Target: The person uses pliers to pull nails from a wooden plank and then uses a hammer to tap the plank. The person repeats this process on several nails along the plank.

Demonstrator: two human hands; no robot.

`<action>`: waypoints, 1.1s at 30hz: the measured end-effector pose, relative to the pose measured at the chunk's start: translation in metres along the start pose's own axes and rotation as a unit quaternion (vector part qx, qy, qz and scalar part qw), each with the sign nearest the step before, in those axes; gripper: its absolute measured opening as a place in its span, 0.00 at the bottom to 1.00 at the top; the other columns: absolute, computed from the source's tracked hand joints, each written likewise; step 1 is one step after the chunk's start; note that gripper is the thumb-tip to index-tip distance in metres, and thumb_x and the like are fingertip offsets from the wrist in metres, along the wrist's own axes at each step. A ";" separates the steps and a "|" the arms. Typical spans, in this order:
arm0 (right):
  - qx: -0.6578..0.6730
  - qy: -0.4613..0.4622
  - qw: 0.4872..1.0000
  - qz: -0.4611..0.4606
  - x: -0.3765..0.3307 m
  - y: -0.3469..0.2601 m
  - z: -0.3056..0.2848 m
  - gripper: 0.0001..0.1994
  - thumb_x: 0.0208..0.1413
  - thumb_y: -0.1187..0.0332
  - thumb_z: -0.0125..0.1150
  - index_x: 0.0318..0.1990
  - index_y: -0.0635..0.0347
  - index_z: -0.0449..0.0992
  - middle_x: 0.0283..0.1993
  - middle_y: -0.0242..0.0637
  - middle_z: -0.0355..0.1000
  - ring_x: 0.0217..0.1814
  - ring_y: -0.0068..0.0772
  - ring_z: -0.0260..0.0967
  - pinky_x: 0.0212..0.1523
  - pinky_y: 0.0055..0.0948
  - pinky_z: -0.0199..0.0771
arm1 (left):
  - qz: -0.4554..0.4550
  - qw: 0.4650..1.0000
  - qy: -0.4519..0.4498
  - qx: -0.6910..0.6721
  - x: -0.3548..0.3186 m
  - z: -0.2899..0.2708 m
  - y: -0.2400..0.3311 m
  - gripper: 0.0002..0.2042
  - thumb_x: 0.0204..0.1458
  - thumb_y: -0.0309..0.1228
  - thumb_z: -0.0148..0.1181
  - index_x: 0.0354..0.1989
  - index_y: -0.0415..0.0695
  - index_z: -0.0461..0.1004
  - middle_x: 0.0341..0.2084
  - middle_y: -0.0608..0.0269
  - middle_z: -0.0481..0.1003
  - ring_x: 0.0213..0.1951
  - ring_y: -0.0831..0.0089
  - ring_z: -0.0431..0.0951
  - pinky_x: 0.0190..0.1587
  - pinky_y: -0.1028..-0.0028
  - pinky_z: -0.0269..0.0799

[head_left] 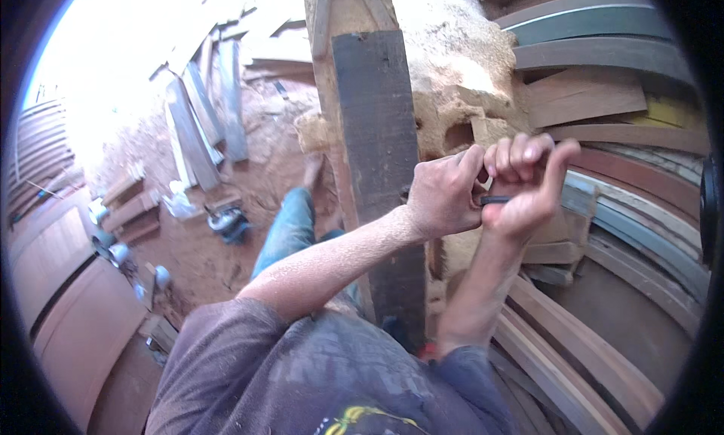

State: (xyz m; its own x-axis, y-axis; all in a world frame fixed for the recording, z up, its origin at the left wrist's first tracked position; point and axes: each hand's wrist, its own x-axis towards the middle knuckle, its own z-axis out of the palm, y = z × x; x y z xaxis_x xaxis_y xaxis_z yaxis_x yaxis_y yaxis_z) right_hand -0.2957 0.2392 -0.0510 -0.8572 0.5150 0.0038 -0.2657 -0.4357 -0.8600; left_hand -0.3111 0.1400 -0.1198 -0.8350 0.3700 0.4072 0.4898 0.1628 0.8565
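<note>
My left hand (446, 192) is closed in a fist, its knuckles up, above the right edge of a long dark wooden board (377, 126). Close beside it on the right, my right hand (524, 180) has its fingers curled. A short dark rod (495, 199) shows between the two hands, running from my left fist into my right palm. Its ends are hidden by the hands, so its kind cannot be told. The board lies lengthwise on a rough, narrow wooden bench (324, 80) in front of me. Both forearms look dusty.
Stacked planks (603, 54), some painted, line the right side. Loose boards (192, 129) lie on the sawdust-covered ground at left, near a power tool (228, 222). Wooden panels (87, 314) stand at lower left. My leg (290, 227) is beside the bench.
</note>
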 end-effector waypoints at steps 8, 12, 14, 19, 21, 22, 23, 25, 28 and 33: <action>-0.027 0.071 0.997 -0.012 -0.039 -0.009 0.002 0.25 0.76 0.50 0.49 0.26 0.52 0.59 0.21 0.24 0.46 0.21 0.23 0.43 0.25 0.32 0.54 | 0.010 0.995 -0.098 0.006 -0.028 -0.013 0.018 0.17 0.44 0.36 0.72 0.36 0.46 0.70 0.24 0.58 0.75 0.28 0.58 0.83 0.29 0.61 0.77; -0.124 0.114 0.984 0.064 -0.003 -0.005 0.006 0.26 0.75 0.48 0.54 0.25 0.53 0.63 0.20 0.24 0.48 0.20 0.23 0.47 0.25 0.31 0.54 | -0.039 0.999 -0.023 0.016 -0.014 0.002 0.008 0.21 0.43 0.40 0.73 0.39 0.45 0.70 0.25 0.55 0.77 0.30 0.53 0.83 0.31 0.59 0.77; -0.101 0.086 0.991 0.016 -0.017 -0.006 0.013 0.26 0.75 0.49 0.52 0.25 0.53 0.62 0.20 0.24 0.48 0.21 0.23 0.47 0.25 0.31 0.53 | -0.046 0.998 -0.046 0.010 -0.015 -0.007 0.012 0.21 0.43 0.40 0.73 0.38 0.45 0.70 0.25 0.55 0.76 0.29 0.52 0.83 0.31 0.57 0.76; -0.103 0.116 0.984 0.085 0.010 -0.008 0.016 0.25 0.75 0.50 0.54 0.25 0.52 0.62 0.19 0.25 0.51 0.20 0.23 0.50 0.24 0.30 0.57 | -0.045 0.998 -0.046 -0.008 -0.006 0.003 0.006 0.19 0.46 0.41 0.71 0.41 0.45 0.73 0.28 0.51 0.79 0.33 0.50 0.85 0.35 0.56 0.79; -0.137 0.124 0.979 0.087 0.017 -0.002 0.009 0.24 0.74 0.51 0.55 0.25 0.52 0.63 0.19 0.26 0.54 0.19 0.24 0.51 0.25 0.30 0.59 | -0.062 0.998 -0.003 0.010 -0.003 0.010 -0.001 0.22 0.47 0.46 0.73 0.41 0.44 0.73 0.29 0.49 0.81 0.34 0.47 0.85 0.38 0.55 0.80; -0.136 0.125 0.979 0.092 0.012 -0.010 0.020 0.23 0.74 0.53 0.55 0.24 0.51 0.63 0.19 0.27 0.56 0.20 0.24 0.53 0.25 0.29 0.59 | -0.065 0.997 -0.004 0.047 -0.005 0.005 0.005 0.24 0.47 0.48 0.74 0.40 0.43 0.73 0.31 0.47 0.82 0.34 0.47 0.85 0.38 0.56 0.80; -0.156 0.110 0.980 0.053 0.005 -0.012 0.021 0.23 0.75 0.55 0.53 0.24 0.52 0.63 0.19 0.27 0.55 0.20 0.23 0.52 0.25 0.28 0.58 | -0.086 0.995 -0.039 0.004 -0.003 -0.004 0.011 0.23 0.46 0.47 0.75 0.39 0.43 0.73 0.29 0.49 0.81 0.33 0.50 0.85 0.36 0.56 0.79; -0.161 0.097 0.982 -0.020 -0.021 -0.010 0.024 0.22 0.76 0.57 0.53 0.25 0.52 0.64 0.19 0.26 0.54 0.19 0.22 0.50 0.25 0.29 0.58 | -0.053 0.995 -0.079 -0.029 -0.009 -0.016 0.014 0.21 0.46 0.44 0.74 0.38 0.43 0.72 0.27 0.52 0.79 0.32 0.51 0.85 0.35 0.57 0.79; -0.083 0.050 0.995 0.031 0.013 0.003 0.019 0.20 0.75 0.57 0.52 0.28 0.55 0.73 0.16 0.23 0.58 0.19 0.19 0.57 0.22 0.28 0.58 | -0.029 0.999 -0.011 -0.030 0.005 0.000 -0.018 0.17 0.49 0.40 0.71 0.40 0.43 0.74 0.27 0.51 0.78 0.31 0.52 0.85 0.34 0.60 0.79; -0.262 0.029 0.956 0.126 0.054 0.047 0.053 0.28 0.69 0.47 0.63 0.19 0.47 0.60 0.16 0.20 0.55 0.16 0.19 0.49 0.18 0.26 0.48 | -0.136 0.983 0.034 -0.122 0.018 -0.024 -0.017 0.18 0.60 0.30 0.66 0.55 0.33 0.72 0.39 0.50 0.85 0.39 0.60 0.87 0.43 0.62 0.82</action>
State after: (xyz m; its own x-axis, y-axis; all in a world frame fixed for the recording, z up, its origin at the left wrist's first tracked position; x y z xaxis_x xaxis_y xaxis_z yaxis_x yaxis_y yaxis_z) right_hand -0.3781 0.2069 -0.0643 -0.8350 0.4887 -0.2529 0.2172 -0.1296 -0.9675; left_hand -0.3399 0.1220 -0.1193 -0.9458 0.2796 0.1650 0.1776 0.0204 0.9839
